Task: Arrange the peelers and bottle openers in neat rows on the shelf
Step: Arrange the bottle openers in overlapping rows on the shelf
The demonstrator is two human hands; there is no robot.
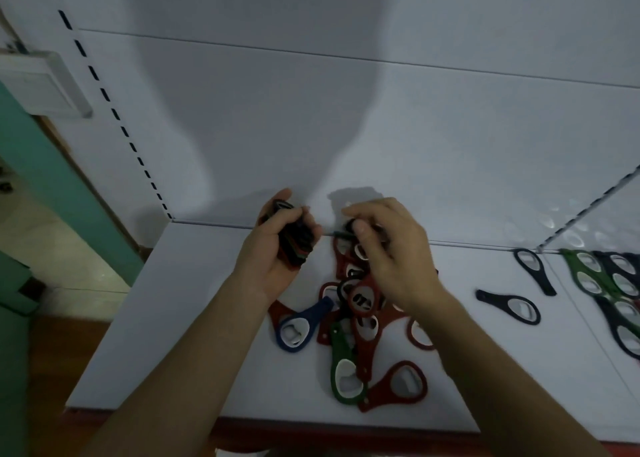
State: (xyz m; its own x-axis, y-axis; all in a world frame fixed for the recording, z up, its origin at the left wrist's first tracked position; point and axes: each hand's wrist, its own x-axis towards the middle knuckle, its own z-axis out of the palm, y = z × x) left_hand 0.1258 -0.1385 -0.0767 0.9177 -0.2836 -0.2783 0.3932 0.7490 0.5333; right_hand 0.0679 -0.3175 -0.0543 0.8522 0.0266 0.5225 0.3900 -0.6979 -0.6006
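Note:
A loose pile of bottle openers (360, 321), red, blue and green, lies on the white shelf (180, 318) in front of me. My left hand (273, 248) grips a stack of dark and red openers (294, 241) above the shelf's back edge. My right hand (388, 248) hovers over the top of the pile and pinches a dark opener (349, 229) between thumb and fingers. A blue opener (301, 325) and a green one (343, 370) lie at the pile's near side.
Two dark blue openers (512, 306) (535, 271) lie apart to the right. Further right, green and dark openers (609, 283) overlap in a row beside a shelf divider (588, 210). A slotted upright (114, 110) rises at the left.

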